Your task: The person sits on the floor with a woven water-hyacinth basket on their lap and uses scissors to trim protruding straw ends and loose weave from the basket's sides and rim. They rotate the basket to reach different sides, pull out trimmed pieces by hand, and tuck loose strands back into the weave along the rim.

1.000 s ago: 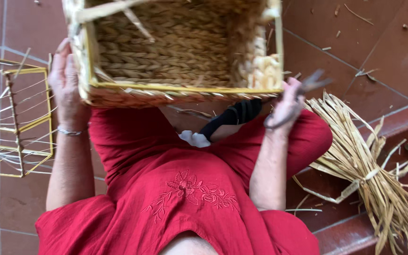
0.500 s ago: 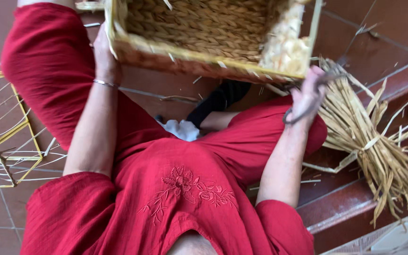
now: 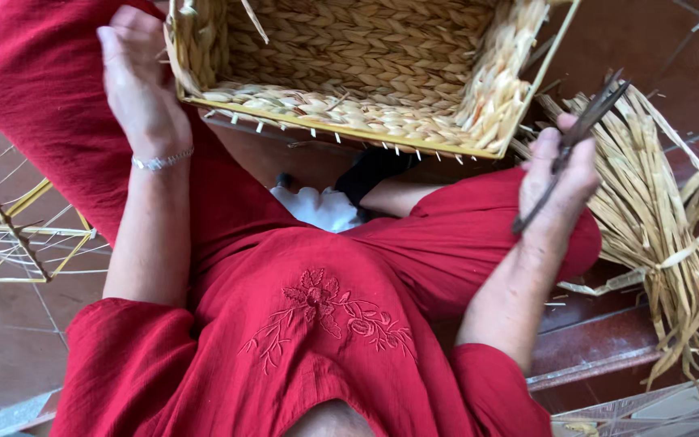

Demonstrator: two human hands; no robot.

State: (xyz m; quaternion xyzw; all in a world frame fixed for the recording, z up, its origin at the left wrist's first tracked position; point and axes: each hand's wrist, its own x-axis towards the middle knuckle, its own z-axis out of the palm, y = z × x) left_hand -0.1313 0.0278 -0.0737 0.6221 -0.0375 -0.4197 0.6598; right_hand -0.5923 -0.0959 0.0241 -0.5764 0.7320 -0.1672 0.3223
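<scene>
Two bare wire frames [image 3: 10, 218] lay at the far left on the reddish-brown floor tiles [image 3: 10, 340], their thin yellowish rods crossing; no weaving covered them. Next to them, the left hand [image 3: 141, 89] rested against the left corner of the woven basket [image 3: 366, 73], fingers loosely curled and close together along its wall, seemingly to steady it; a thin silver bracelet [image 3: 162, 160] circled the wrist. The basket sat tilted toward the camera, propped on the person's red-clad knees, its open side showing plaited straw over a yellow wire rim. That tilt put the lower edge, where short cut ends stuck out, within reach of both hands. Below it, a dark-socked foot [image 3: 374, 171] and a bit of white cloth [image 3: 317, 209] showed between the folded legs, and the red garment [image 3: 317, 324] carried embroidered flowers on its front. To the right, the right hand [image 3: 556, 182] was closed around dark scissors [image 3: 576, 142], fingers wrapped about the handles, blades pointing up and away from the basket and apparently shut. Farthest right, a tied bundle of dried straw [image 3: 665, 226] lay near that hand, partly over a darker step [image 3: 600, 344]. Loose straw scraps littered the tiles.
</scene>
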